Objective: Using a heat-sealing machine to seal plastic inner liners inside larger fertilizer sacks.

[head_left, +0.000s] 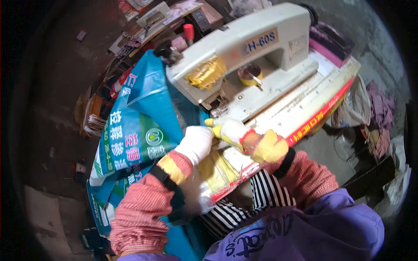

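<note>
I see the blue printed plastic sack (146,117) at left, likely light, slippery, best held by its edge; white-gloved left hand (197,142) and yellow-and-white-gloved right hand (233,132) nearly meet there, grip unclear, near the white metal sewing machine (237,41)

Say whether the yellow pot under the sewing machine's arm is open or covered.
Open: the yellow pot shows its dark inside, with no lid.

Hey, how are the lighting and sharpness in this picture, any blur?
Head view: fisheye corners fall to black; the floor at left is dim, the white sewing machine far brighter. Head view: print on the blue bag is fairly crisp, but a patch between the left sleeve and striped cloth looks smeared.
</note>
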### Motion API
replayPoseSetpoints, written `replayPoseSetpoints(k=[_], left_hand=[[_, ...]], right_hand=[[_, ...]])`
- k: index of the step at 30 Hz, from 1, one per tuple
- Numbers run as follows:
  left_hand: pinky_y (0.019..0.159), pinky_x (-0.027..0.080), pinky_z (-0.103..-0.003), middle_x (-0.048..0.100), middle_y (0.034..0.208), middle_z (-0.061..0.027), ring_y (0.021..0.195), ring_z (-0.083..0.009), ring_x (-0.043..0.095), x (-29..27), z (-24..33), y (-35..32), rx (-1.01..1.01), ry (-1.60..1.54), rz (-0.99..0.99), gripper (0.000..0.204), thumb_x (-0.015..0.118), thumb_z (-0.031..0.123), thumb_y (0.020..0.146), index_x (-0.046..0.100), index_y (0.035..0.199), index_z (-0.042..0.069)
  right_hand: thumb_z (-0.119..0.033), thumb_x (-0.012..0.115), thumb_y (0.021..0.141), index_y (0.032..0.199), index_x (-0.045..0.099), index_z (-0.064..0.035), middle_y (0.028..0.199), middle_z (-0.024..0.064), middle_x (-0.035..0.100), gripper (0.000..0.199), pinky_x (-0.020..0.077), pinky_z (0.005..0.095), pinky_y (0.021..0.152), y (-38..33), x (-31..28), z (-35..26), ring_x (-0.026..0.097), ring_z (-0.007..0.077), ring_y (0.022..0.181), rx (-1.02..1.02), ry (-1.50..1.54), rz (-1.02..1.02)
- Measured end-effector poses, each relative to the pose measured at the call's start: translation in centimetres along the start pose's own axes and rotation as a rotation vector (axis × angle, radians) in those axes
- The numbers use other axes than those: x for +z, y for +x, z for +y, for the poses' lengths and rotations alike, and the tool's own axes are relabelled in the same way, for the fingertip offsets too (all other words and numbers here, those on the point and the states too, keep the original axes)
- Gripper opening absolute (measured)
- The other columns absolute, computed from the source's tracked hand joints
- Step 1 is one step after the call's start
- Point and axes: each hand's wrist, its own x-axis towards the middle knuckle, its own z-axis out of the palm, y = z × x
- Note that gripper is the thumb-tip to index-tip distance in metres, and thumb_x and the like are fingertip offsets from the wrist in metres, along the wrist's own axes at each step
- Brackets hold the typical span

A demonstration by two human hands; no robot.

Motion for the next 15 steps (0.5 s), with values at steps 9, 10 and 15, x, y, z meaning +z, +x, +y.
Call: replayPoseSetpoints(k=[9, 10, 15], left_hand=[[0.055, 0.047, -0.042, 0.058, 0.06, -0.0114, 0.061, -0.0322, 0.06, -2.6, -1.8, -7.2, -0.202, -0.07, 0.139, 0.009, 0.056, 0.014, 0.07, 0.056, 0.062, 0.01], [0.058, 0.048, -0.04, 0.058, 0.06, -0.0106, 0.061, -0.0293, 0.061, -4.9, -0.9, -9.9, -0.19, -0.07, 0.134, 0.007, 0.057, 0.013, 0.068, 0.057, 0.061, 0.011], [0.077, 0.048, -0.038, 0.056, 0.063, -0.0068, 0.07, -0.023, 0.06, -16.6, -1.3, -19.0, -0.227, 0.387, 0.313, 0.006, 0.058, 0.012, 0.054, 0.053, 0.057, 0.011]], right_hand=[[-0.023, 0.061, 0.075, 0.132, 0.031, 0.0, 0.137, 0.0222, 0.03, 0.068, 0.0433, 0.0389, 0.09, -2.4, 5.4, -1.0, 0.053, 0.038, 0.103, -0.631, -1.356, 0.192], [-0.021, 0.06, 0.075, 0.129, 0.036, 0.0002, 0.134, 0.0226, 0.034, 0.063, 0.0442, 0.0392, 0.088, -1.0, 4.9, -0.5, 0.053, 0.0379, 0.102, -0.71, -1.385, 0.229], [-0.017, 0.064, 0.07, 0.105, 0.056, -0.0017, 0.109, 0.0191, 0.054, 0.039, 0.0475, 0.0405, 0.078, 3.1, 7.8, -2.9, 0.055, 0.036, 0.093, -0.437, -1.595, 0.235]])
